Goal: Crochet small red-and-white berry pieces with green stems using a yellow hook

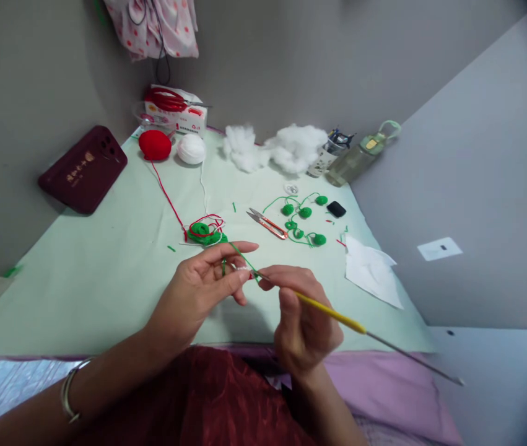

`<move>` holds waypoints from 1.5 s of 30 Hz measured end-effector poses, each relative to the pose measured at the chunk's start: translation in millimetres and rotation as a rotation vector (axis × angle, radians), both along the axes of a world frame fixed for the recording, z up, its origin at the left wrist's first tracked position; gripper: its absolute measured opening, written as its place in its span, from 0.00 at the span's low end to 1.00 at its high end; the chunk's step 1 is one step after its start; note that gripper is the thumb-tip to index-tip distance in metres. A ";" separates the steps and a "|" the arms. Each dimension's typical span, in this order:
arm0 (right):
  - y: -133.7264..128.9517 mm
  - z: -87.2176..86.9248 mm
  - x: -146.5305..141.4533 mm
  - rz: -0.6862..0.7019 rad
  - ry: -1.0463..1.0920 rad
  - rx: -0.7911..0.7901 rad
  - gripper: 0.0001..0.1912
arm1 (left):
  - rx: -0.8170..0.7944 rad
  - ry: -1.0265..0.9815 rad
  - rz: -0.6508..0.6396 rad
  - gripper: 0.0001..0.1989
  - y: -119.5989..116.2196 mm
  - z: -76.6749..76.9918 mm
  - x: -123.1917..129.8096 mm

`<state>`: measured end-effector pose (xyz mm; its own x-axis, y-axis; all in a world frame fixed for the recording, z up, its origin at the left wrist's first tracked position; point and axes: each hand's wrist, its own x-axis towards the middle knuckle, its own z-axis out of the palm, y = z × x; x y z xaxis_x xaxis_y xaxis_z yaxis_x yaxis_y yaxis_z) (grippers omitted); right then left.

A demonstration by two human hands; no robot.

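Between the thumb and fingers of my left hand is a small white and red crochet piece, mostly hidden by the fingers. Green yarn runs over the left index finger down to it. My right hand grips a crochet hook by its yellow handle, and the metal tip meets the piece. The hook's other metal end points to the lower right. Just beyond my left hand lies a green yarn bundle with red and white strands across it.
Behind are a red yarn ball, a white yarn ball and white stuffing. Thread snips lie near small green crocheted balls. A bottle and white paper are at right, a phone at left.
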<state>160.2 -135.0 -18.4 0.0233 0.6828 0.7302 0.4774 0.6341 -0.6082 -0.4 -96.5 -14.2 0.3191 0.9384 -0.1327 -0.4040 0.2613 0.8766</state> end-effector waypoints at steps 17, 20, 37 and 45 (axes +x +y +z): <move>12.0 1.5 -2.5 0.043 0.304 -0.149 0.11 | -0.208 -0.250 -0.120 0.19 7.0 2.4 -1.7; 12.4 -0.4 -4.1 0.031 0.196 -0.151 0.11 | -0.156 -0.189 -0.090 0.19 2.0 3.5 2.4; 12.7 -2.9 -0.4 0.113 0.372 -0.270 0.09 | -0.148 -0.194 -0.099 0.15 2.9 -1.1 2.6; 14.5 -5.6 3.0 0.164 0.613 -0.358 0.09 | -0.302 -0.266 -0.189 0.24 5.8 0.0 -2.4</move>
<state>163.3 -120.5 -24.0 0.2336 0.9072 0.3499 -0.0994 0.3803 -0.9195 -2.8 -90.6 -14.2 0.5414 0.7921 -0.2819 -0.5257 0.5806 0.6217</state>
